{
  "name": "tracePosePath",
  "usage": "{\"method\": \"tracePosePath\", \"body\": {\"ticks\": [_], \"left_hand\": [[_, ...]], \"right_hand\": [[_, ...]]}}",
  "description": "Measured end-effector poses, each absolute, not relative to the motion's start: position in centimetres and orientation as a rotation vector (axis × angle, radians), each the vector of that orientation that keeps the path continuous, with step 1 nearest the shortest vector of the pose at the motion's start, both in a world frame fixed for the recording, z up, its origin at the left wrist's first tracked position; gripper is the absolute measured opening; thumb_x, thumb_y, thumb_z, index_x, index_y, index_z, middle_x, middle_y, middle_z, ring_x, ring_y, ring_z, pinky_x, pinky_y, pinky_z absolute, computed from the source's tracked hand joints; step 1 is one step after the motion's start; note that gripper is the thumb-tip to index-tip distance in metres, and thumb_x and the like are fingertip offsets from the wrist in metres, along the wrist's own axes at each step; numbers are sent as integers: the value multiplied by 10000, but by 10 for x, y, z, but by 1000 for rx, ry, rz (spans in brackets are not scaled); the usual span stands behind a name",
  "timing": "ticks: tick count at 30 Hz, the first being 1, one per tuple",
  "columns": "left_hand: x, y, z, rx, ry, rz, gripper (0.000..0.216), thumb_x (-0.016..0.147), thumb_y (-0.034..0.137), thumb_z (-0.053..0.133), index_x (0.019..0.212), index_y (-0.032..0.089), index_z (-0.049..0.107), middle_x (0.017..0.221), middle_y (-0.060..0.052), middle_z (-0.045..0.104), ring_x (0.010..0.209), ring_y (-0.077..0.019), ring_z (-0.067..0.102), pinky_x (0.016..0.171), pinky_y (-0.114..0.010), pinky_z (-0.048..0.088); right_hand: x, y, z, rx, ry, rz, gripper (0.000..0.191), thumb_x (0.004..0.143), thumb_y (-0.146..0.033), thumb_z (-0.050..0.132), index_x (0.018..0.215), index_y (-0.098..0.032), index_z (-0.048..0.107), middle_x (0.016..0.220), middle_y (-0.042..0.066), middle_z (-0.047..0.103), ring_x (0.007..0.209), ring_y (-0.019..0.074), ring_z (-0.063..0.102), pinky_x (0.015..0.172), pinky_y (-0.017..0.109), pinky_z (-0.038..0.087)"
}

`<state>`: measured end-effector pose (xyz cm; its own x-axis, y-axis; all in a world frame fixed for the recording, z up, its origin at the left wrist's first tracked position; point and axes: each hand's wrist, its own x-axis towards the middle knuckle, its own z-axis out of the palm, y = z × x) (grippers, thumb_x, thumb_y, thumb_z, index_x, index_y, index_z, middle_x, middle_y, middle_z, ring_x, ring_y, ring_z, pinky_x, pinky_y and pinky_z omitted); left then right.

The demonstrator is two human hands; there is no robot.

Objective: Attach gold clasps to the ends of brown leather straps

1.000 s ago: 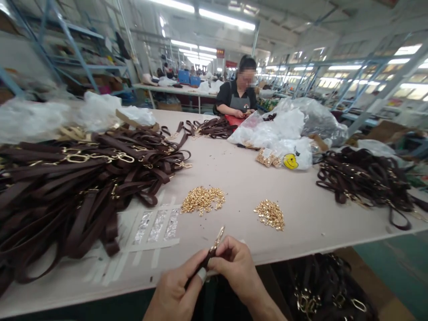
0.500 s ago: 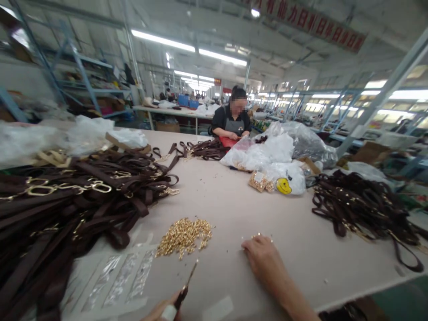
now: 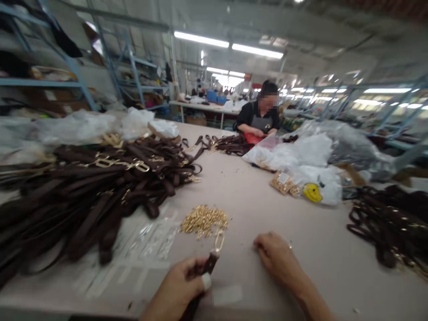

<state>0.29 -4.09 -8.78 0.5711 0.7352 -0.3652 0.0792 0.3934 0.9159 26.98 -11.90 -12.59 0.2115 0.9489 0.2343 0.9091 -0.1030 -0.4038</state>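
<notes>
My left hand is closed around the end of a dark brown strap, whose gold clasp sticks up toward a heap of small gold fittings. A white band wraps one finger of that hand. To the right, my right hand rests palm down on the pale table, fingers curled onto the surface; what they pinch is hidden. One or two tiny gold bits lie by its knuckles.
A big pile of brown straps with gold rings fills the left. More straps lie at the right. White plastic bags, one with a yellow smiley, sit mid-right. A co-worker sits at the far end. Shelving stands behind.
My right hand left the strap end and reached out onto the table where the right heap of gold fittings lay. My left hand keeps the strap. The view swung up and left.
</notes>
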Motion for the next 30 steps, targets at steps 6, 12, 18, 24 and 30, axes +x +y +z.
{"method": "tracePosePath", "body": {"ticks": [6, 12, 18, 24, 30], "left_hand": [[12, -48, -88, 1092, 896, 527, 273, 632, 174, 709, 902, 133, 711, 753, 1, 667, 662, -121, 560, 643, -238, 433], [7, -54, -95, 1239, 826, 600, 255, 693, 137, 637, 937, 129, 711, 859, -44, 707, 766, -154, 593, 695, -257, 444], [-4, -55, -95, 1393, 843, 634, 247, 725, 103, 593, 927, 146, 728, 847, -32, 708, 787, -164, 598, 745, -265, 452], [-16, -56, -96, 1574, 834, 690, 299, 752, 68, 536, 944, 188, 731, 877, -27, 673, 835, -175, 601, 754, -264, 453], [-31, -53, -91, 1669, 809, 691, 346, 749, 34, 514, 949, 215, 732, 835, -12, 634, 821, -170, 586, 748, -256, 433]], "right_hand": [[207, -135, -126, -1639, -1252, 416, 99, 869, -323, 634, 891, -227, 628, 851, 24, 669, 821, 187, 628, 763, 302, 484], [144, -134, -129, -1508, -1138, 384, 52, 870, -281, 654, 895, -236, 645, 857, 15, 700, 836, 177, 664, 789, 289, 509], [132, -132, -124, -1577, -1212, 275, 54, 878, -289, 636, 891, -249, 670, 875, 23, 731, 843, 199, 689, 778, 307, 529], [119, -135, -121, -1634, -1216, 255, 46, 866, -301, 654, 867, -258, 670, 851, 7, 733, 808, 182, 690, 764, 286, 517], [104, -130, -126, -1582, -915, 467, 172, 789, -349, 732, 872, -226, 646, 831, 34, 698, 810, 193, 663, 768, 304, 526]]}}
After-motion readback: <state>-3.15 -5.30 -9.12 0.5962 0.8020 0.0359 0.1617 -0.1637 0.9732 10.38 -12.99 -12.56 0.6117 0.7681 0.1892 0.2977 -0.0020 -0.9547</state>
